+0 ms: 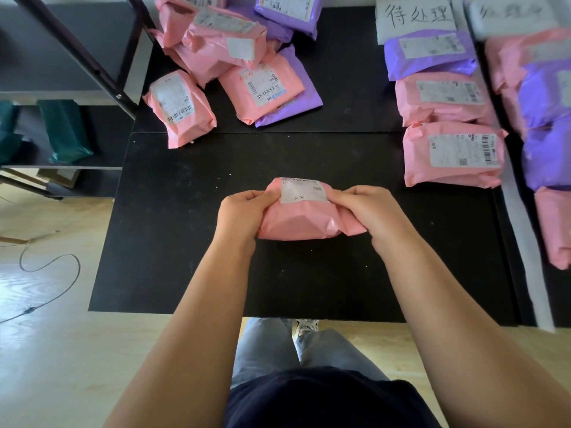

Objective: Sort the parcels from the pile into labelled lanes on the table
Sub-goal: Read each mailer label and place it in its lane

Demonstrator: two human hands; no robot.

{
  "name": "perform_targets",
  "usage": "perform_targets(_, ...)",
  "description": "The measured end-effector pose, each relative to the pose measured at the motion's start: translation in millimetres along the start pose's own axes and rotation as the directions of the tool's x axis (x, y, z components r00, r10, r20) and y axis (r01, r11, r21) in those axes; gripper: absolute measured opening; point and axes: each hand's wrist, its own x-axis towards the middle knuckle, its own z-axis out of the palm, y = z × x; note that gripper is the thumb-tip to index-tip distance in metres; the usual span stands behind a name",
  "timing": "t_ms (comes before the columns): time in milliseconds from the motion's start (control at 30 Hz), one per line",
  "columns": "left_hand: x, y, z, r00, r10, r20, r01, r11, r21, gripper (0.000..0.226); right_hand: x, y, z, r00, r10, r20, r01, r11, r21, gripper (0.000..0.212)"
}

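at the centre of the frame, both hands are holding a pink parcel (304,211) over the black table (173,242). the left hand (239,211) is pinching its left end, the right hand (367,211) is curling round its right end. its long axis is running left to right between them. the lanes (448,118) are lying at upper right, nearer the right hand; the pile (228,63) is sitting at upper left.
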Motion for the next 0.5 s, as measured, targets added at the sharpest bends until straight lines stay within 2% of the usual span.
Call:
perform_targets(100, 2.0, 0.2, -0.1, 1.0, -0.028, -0.004, 0.028, 1.0, 0.001, 0.013, 1.9, -4.0, 1.8, 1.0, 0.011, -0.016, -0.011, 1.0, -0.015, 0.013)
perform_targets(300, 4.3, -0.8, -0.9, 0.999, -0.051, -0.011, 0.051, 0.999, 0.0, 0.014, 2.8, -5.7, 5.2, 1.0, 0.02, -0.001, -0.02, 0.999, -0.025, 0.012)
perform_targets(500, 4.1, -0.4, -2.5, 0.997, -0.01, 0.073, 0.006, 0.998, 0.055, 0.009, -0.1, 1.8, 0.5, 0.996, -0.078, 0.04, 0.077, 0.997, 0.032, 0.005)
